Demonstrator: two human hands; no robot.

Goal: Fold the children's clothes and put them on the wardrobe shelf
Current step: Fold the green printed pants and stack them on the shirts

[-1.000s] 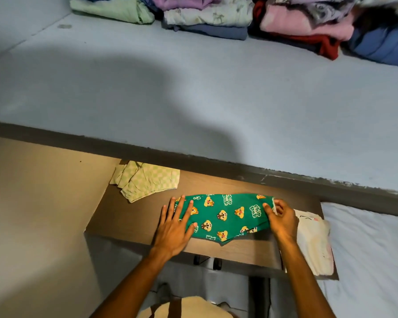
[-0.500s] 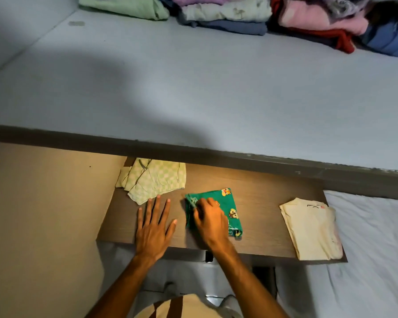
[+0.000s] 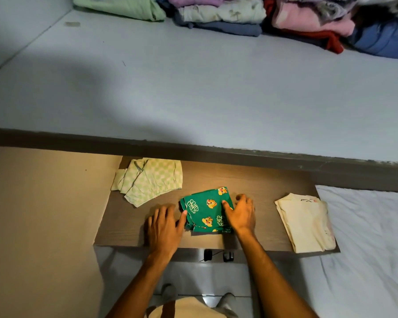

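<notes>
Between the hands: green printed garment (image 3: 206,211), folded to a small packet, lay flat on the wooden board (image 3: 257,187); its layered left edges showed loose and uneven.
Left hand (image 3: 164,222): lay palm down on the board just left of the packet; fingers straight and slightly spread; thumb tip touched the packet's left edge; it gripped nothing.
Right hand (image 3: 240,213): rested on the packet's right edge; fingers loosely extended; thumb lay over the cloth; whether any finger was tucked beneath the fold could not be told.
Beyond the left hand: pale green checked garment (image 3: 151,180), roughly folded, apart from the packet.
Right of the right hand: cream garment (image 3: 306,223), folded, well apart, at the board's right end.
Far beyond both hands: grey shelf (image 3: 193,92); stacked folded clothes (image 3: 216,12) at its back.
Handling, judged: thin, soft and light cloth; no stiffness; layers likely to slide or spring open if lifted by one corner.
Hold, judged: best taken from both sides at once, fingers slid under the bottom layer and thumbs on top; or one flat hand beneath and one above; carried level to the shelf.
</notes>
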